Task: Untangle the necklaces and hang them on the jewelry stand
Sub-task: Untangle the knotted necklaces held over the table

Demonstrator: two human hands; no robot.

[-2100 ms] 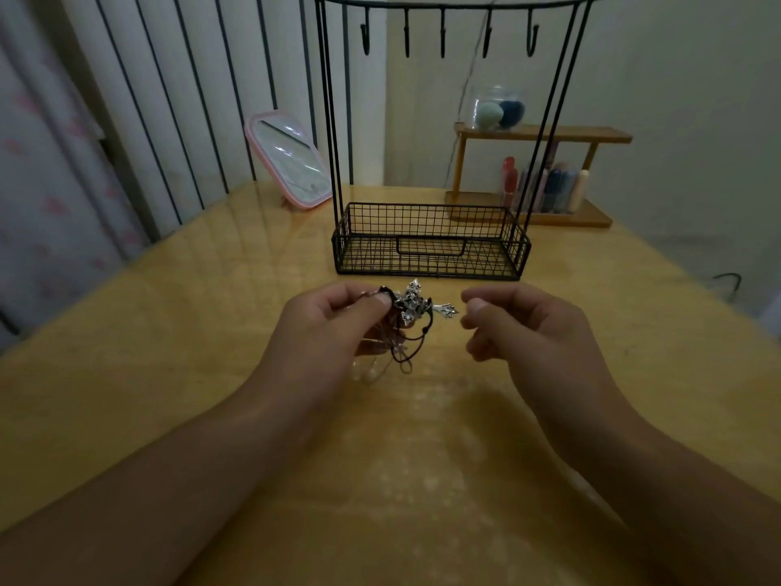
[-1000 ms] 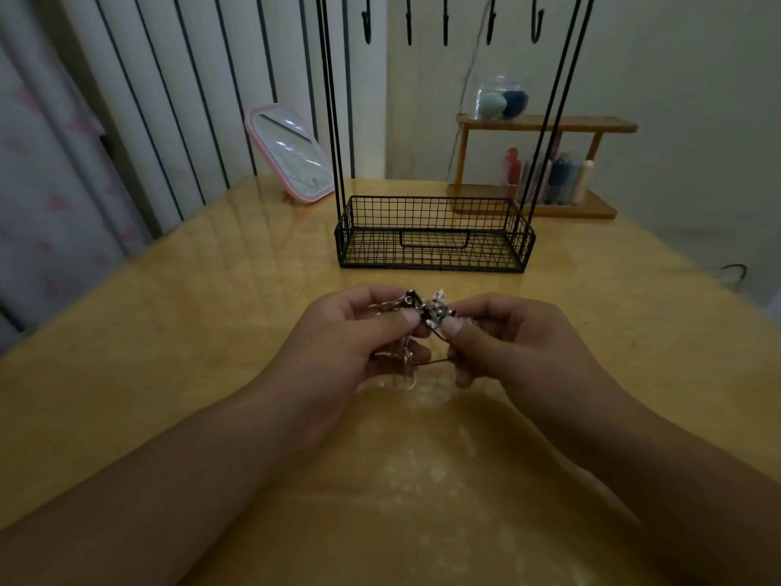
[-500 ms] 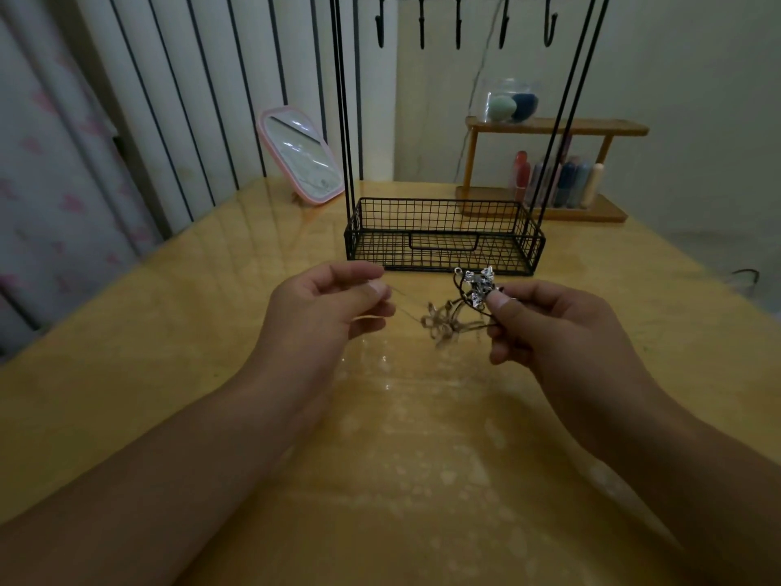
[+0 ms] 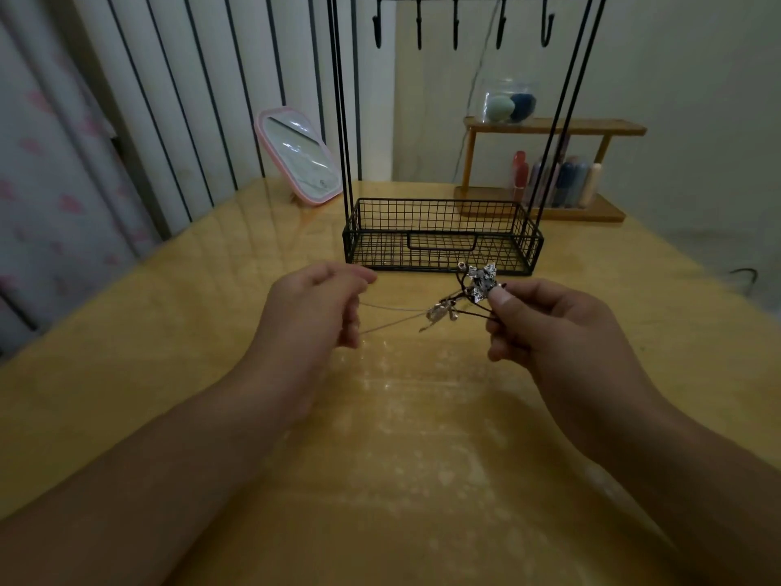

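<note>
Above the middle of the wooden table I hold tangled necklaces between both hands. My right hand (image 4: 545, 319) pinches a dark cord necklace with a shiny silver pendant (image 4: 481, 281) at its fingertips. My left hand (image 4: 317, 306) is closed on a thin silver chain (image 4: 393, 319) that runs taut toward a small knot of chain (image 4: 441, 311) beside the pendant. The black wire jewelry stand (image 4: 441, 234) rises just behind my hands, its basket base empty and its row of hooks (image 4: 456, 31) bare at the top of the view.
A pink-framed mirror (image 4: 300, 156) leans at the back left of the table (image 4: 401, 458). A wooden shelf (image 4: 545, 171) with small bottles and a jar stands at the back right. Curtains hang along the left side.
My hands met at the tangle, then drew apart. The left one pulled the thin chain out leftward while the right kept the pendant and cord.
</note>
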